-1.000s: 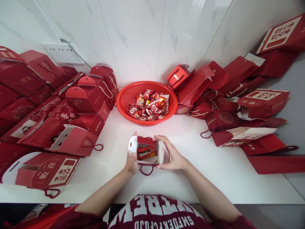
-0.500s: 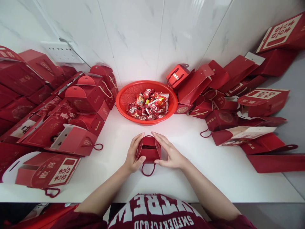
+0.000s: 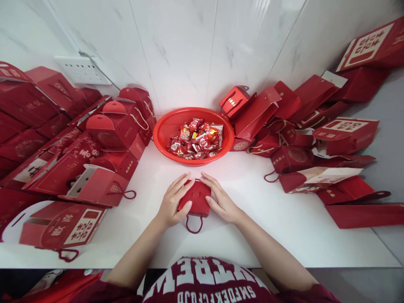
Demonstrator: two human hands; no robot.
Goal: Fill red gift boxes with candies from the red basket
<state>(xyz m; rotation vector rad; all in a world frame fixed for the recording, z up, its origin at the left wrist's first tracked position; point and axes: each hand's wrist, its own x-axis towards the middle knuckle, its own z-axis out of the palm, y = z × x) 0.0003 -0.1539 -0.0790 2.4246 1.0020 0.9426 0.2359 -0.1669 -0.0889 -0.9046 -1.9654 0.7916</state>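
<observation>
A small red gift box [image 3: 197, 198] with a red cord handle sits on the white table [image 3: 284, 227] in front of me, its top flaps folded together. My left hand [image 3: 172, 202] presses its left side, thumb on the front face. My right hand [image 3: 221, 201] presses the right side with fingers stretched along the flap. Both hands hold the box between them. Behind it stands a red plastic basket [image 3: 164, 126] holding several wrapped candies [image 3: 197, 139].
Closed red gift boxes [image 3: 104, 126] are piled along the left side up to the wall. Flat and half-folded red boxes [image 3: 315, 126] lie heaped on the right. A white wall socket panel [image 3: 82, 69] is at the back left. The table's near edge runs just before my chest.
The box's white-lined flaps stood open showing candy inside. My hands folded the two sides up and pressed them together, so the box is now closed.
</observation>
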